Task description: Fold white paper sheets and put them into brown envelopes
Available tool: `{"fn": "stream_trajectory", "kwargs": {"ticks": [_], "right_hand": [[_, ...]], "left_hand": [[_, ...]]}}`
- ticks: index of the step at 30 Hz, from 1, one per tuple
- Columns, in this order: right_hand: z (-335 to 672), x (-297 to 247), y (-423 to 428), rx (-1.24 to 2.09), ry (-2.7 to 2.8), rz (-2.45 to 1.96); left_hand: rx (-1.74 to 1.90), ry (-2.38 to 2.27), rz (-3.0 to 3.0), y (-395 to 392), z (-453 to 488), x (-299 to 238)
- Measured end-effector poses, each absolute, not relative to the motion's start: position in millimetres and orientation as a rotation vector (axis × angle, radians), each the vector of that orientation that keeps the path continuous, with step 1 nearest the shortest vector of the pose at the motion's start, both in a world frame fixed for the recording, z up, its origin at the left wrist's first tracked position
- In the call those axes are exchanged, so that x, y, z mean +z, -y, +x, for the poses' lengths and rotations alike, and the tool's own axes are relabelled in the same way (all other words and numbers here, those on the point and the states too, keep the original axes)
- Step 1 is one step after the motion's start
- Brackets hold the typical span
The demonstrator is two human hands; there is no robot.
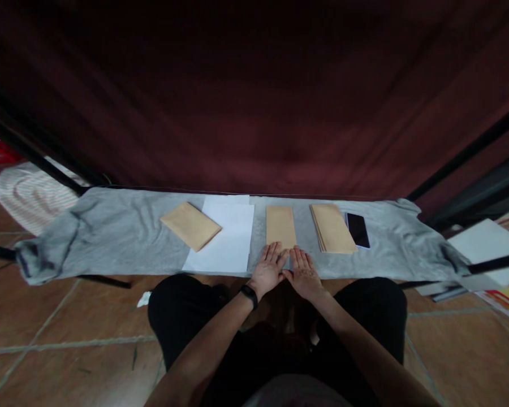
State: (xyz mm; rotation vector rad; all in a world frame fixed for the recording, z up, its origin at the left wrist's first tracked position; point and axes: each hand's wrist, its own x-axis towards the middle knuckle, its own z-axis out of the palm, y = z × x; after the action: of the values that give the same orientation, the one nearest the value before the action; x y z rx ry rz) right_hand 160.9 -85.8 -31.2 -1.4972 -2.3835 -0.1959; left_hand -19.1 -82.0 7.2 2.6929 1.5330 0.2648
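Observation:
A brown paper envelope [280, 226] lies flat on the grey cloth in front of me. My left hand [269, 270] rests flat with its fingers stretched out over the envelope's near left end. On the near right end lies my right hand [304, 273], fingers also straight, and the thumbs of both hands almost meet. Under my palms the envelope's near edge is mostly hidden. To the right sits a stack of brown envelopes [331, 229]. Another pile of envelopes [192, 225] lies at an angle on the left, partly over white paper sheets [231, 232].
A dark phone [358, 230] lies beside the right stack. The grey cloth [123, 232] covers a narrow bench with dark metal legs. A dark red curtain [254, 113] hangs right behind it. Striped fabric [36, 195] is at far left, white boards [490, 249] at far right.

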Motion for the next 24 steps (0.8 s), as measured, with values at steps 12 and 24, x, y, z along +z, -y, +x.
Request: {"fn": "stream_trajectory", "kwargs": {"ticks": [12, 24], "right_hand": [[159.1, -19.3, 86.7, -0.156, 2.477, -1.616], [159.4, -22.3, 86.4, -0.118, 2.462, -1.609]], "left_hand": [[0.306, -1.540, 2.711, 79.7, -19.2, 3.4], [0.292, -1.561, 2.717, 81.1, -19.1, 3.0]]}}
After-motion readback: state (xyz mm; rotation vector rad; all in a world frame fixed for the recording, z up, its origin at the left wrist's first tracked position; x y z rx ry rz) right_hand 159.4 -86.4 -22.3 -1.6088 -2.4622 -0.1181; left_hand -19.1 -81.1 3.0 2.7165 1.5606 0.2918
